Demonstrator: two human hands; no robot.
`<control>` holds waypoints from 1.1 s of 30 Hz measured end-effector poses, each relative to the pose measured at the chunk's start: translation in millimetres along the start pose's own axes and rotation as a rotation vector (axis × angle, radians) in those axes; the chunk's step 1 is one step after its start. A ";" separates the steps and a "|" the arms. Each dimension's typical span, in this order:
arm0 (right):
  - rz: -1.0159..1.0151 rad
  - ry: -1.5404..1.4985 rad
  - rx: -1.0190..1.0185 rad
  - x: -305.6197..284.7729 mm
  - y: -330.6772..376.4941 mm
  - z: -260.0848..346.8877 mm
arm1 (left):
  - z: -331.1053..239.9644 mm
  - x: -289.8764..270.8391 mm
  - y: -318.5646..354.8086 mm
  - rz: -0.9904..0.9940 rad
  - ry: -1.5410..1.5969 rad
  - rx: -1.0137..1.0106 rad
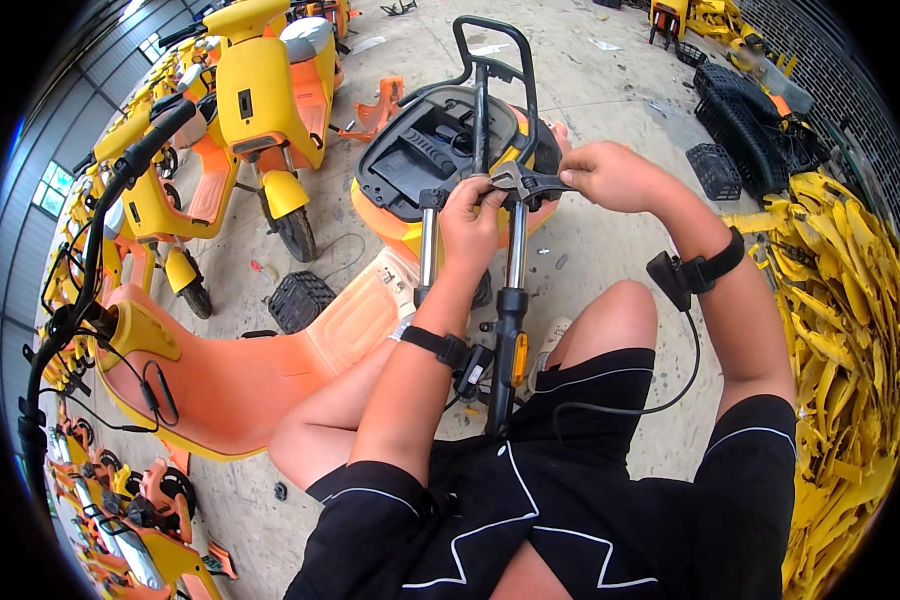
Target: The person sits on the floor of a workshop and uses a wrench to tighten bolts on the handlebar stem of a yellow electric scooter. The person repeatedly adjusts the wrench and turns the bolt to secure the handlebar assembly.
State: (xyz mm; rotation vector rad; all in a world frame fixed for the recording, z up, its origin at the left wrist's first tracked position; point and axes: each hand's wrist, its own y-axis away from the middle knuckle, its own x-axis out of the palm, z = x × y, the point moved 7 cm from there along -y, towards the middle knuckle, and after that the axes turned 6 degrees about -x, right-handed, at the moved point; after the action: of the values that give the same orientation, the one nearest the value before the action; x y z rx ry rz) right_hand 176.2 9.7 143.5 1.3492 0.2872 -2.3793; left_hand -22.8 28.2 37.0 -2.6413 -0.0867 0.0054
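A front fork (511,318) with two chromed tubes and black lower legs stands between my knees, its lower end toward my body. My left hand (470,222) is closed around the fork's crown, thumb and fingertips next to the jaws of an adjustable wrench (510,180). The jaws sit at the top of the right tube. My right hand (610,177) is closed on the end of the wrench's handle. Some of the crown is hidden behind my left fingers. An orange reflector (519,358) is fixed on the right lower leg.
Behind the fork lies a scooter body (375,205) with an open black tray. An orange scooter floor section (270,365) with handlebars (120,175) is at my left. Yellow scooters (260,100) stand beyond. Yellow panels (850,380) are heaped at right, near black baskets (735,125).
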 end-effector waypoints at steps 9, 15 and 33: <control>0.324 0.156 0.005 -27.3 -48.1 -0.3 | -13.4 1.4 2.7 -0.027 -0.120 0.039; 0.425 0.201 -0.047 -32.4 -73.7 -3.1 | -10.6 6.3 4.8 -0.006 -0.109 0.058; 0.356 0.181 0.075 -29.4 -41.9 25.0 | -29.3 -1.6 2.2 -0.061 -0.246 0.064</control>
State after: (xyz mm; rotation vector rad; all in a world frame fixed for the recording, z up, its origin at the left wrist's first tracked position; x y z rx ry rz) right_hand 152.3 45.4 181.0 1.5110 0.0028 -1.9969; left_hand -23.6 12.1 61.6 -2.5613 -0.2460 0.3073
